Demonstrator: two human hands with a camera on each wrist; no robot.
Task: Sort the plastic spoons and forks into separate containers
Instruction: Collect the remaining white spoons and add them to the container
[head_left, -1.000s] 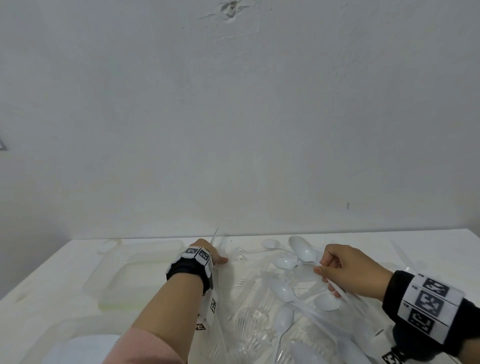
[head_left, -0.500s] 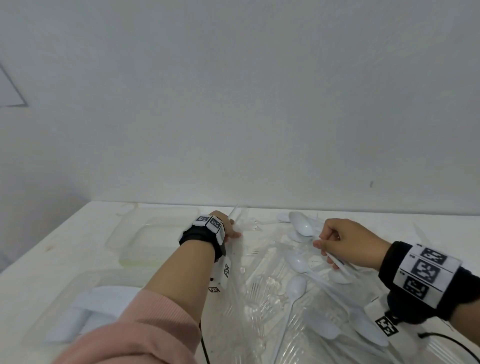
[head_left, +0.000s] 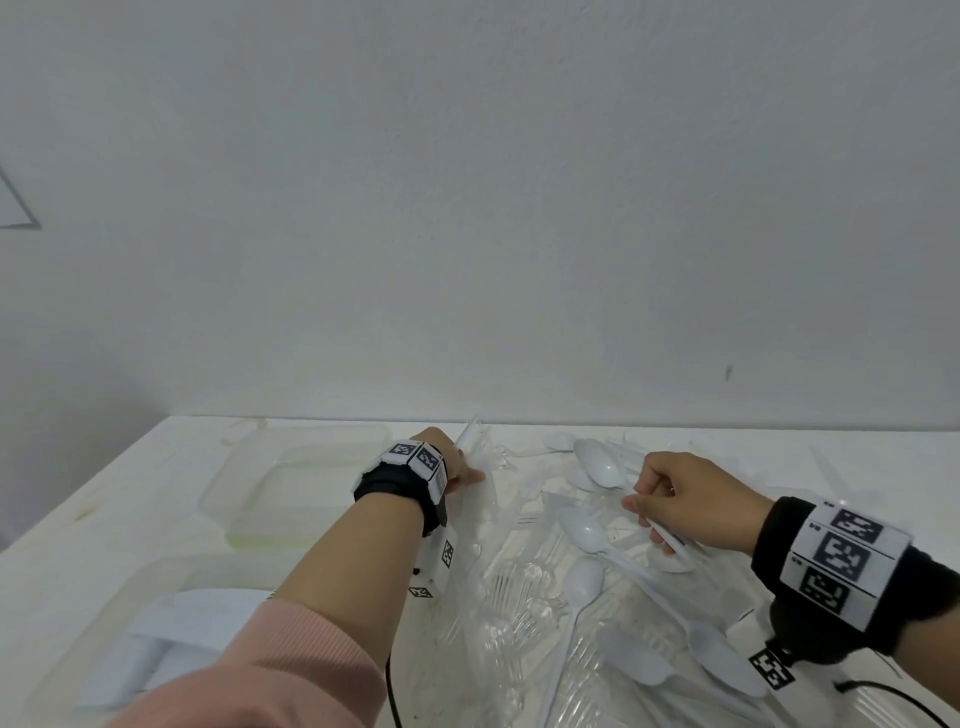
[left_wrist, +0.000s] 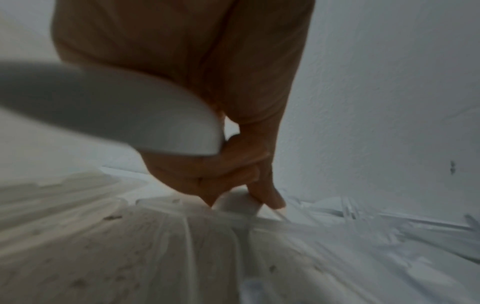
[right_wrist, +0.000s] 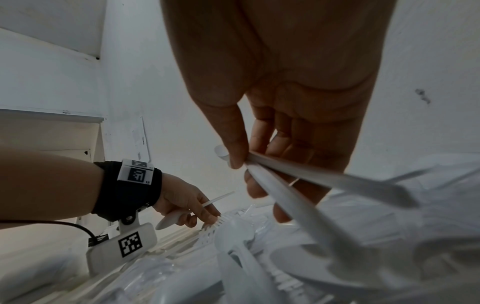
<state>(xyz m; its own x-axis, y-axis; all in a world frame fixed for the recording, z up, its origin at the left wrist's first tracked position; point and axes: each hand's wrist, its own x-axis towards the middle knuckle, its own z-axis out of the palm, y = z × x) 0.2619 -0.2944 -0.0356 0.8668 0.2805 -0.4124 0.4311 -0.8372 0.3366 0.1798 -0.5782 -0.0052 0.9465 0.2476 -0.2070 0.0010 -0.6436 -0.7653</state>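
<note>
A pile of white spoons (head_left: 584, 532) and clear forks (head_left: 511, 587) lies on crinkled clear wrap in the middle of the table. My left hand (head_left: 475, 470) is at the pile's left edge with a white spoon (right_wrist: 166, 223) curled in its palm; its fingertips (left_wrist: 275, 200) touch clear forks (right_wrist: 214, 225). My right hand (head_left: 636, 499) pinches white spoon handles (right_wrist: 291, 171) between thumb and fingers, and one bowl (head_left: 600, 465) sticks out towards the wall. How many spoons it holds I cannot tell exactly.
A clear container (head_left: 244, 519) stands left of my left hand. A second clear container (head_left: 119, 577) with white pieces inside sits at the near left. The wall rises just behind the table. A black cable (head_left: 389, 691) hangs below my left arm.
The head view has tilted down and to the left, so more of the near table shows. Both hands stay about where they were and keep their holds.
</note>
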